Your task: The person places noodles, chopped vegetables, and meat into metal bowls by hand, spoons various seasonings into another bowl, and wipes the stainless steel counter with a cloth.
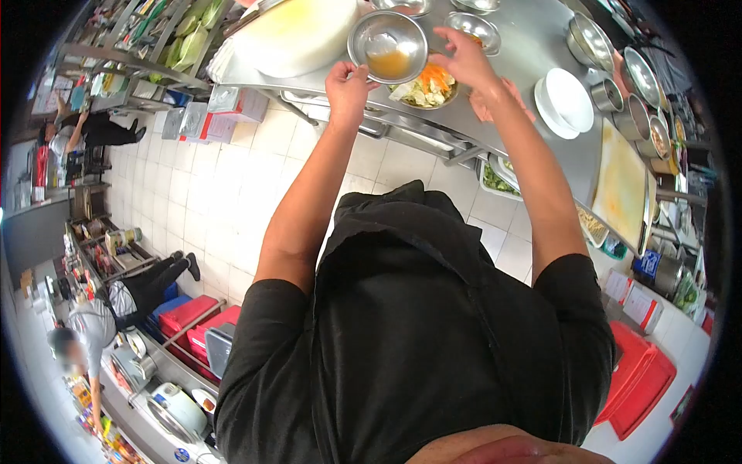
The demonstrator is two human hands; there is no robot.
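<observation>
My left hand (pixel 349 87) grips the rim of a metal bowl (pixel 402 39), which has a little orange-brown liquid at its bottom. Below and right of it, partly covered, a second bowl holds cut cabbage (pixel 420 94) and shredded carrot (pixel 437 78). Over the carrot's right side is my right hand (pixel 466 60), fingers apart and nothing visible between them. Just beyond that hand, another metal bowl (pixel 485 31) has some orange food in it.
White bowls (pixel 570 102) are stacked on the steel counter (pixel 519 76). A cutting board (pixel 621 176) lies at the right, near metal pots (pixel 632 116). A large white round block (pixel 297 35) stands upper left. Two people (pixel 97 130) (pixel 127 298) are at the left.
</observation>
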